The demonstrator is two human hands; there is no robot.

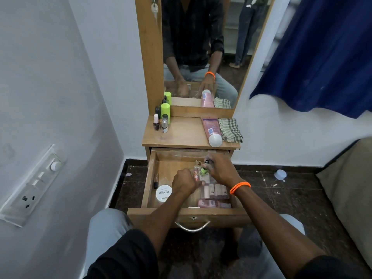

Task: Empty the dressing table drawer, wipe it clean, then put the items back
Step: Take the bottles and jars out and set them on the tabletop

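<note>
A dressing table [181,135] is shown from above with its drawer [153,178] pulled fully out toward the seated person, and the emptying step is judged to be in hand and well short of finished. On the table top, a cluster of small bottles and a green can [165,114] is stood at 10 o'clock, while a pink tube [210,127] and a folded checked cloth [230,129] are laid side by side at 2 o'clock; the cloth is judged to be kept for the wiping to come. Inside the drawer, a round white tub [163,193] is seen at 8 o'clock, a dark slim stick [156,181] along the left wall at 9 o'clock, and rows of pale pink bottles [215,191] at 4 o'clock, under the right wrist. The left hand [184,183] is closed in a narrow grip at the drawer's centre, touching a clear packet [195,175]; whether it is actually held cannot be told. The right hand [219,170], at 1 o'clock, is closed around a small green bottle [203,171], its dark cap showing above the fingers. A lift clear of the drawer rim and a free spot on the table top are called for next.
</note>
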